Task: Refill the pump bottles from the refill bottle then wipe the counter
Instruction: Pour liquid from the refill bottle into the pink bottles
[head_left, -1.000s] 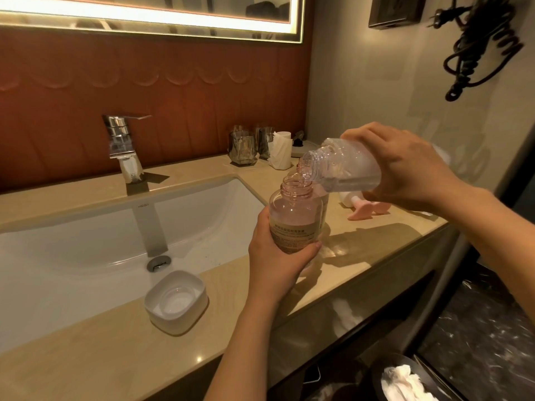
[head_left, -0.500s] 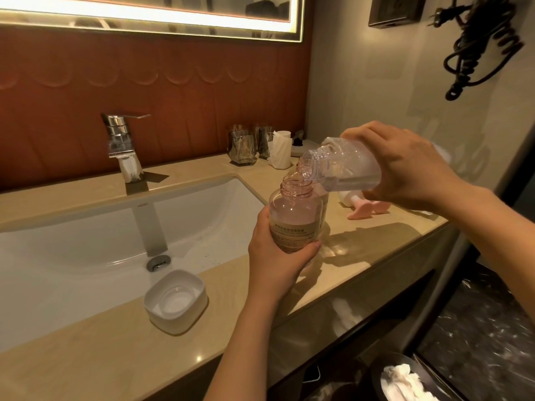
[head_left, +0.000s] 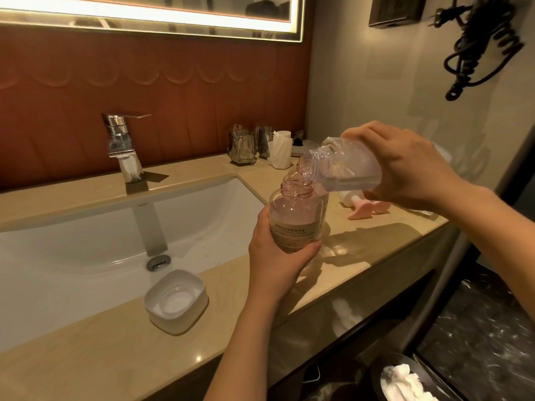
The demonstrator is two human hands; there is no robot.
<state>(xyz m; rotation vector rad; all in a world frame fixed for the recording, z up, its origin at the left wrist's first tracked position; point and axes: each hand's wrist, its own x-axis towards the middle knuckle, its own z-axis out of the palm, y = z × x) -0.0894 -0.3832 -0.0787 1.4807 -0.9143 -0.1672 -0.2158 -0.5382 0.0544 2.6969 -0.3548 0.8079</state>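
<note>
Head view: your beige stone bench (head_left: 86, 357) runs from 8 o'clock to 3 o'clock. A white sink (head_left: 72, 256) is sunk into it at 9 o'clock, with a chrome faucet (head_left: 121, 146) behind it at 10. A red-brown wall panel and a lit mirror (head_left: 144, 13) back it at 12. A pale side wall closes the far end at 2 and carries a black coiled cord (head_left: 477, 44).

A white soap dish (head_left: 176, 302) sits near the front edge at 7. Glasses (head_left: 242, 149) stand in the back corner at 12.

At centre, your left hand (head_left: 278, 261) wraps the open pump bottle (head_left: 295, 218), upright just beside the sink's right rim. Your right hand (head_left: 411, 166) grips the clear refill bottle (head_left: 347, 169), tipped with its mouth over the pump bottle's neck.

A pink pump head (head_left: 362, 211) lies on the bench at 3. Bare bench runs from it to the front edge. Below, at 5, a waste bin (head_left: 405, 380) holds white tissue.
</note>
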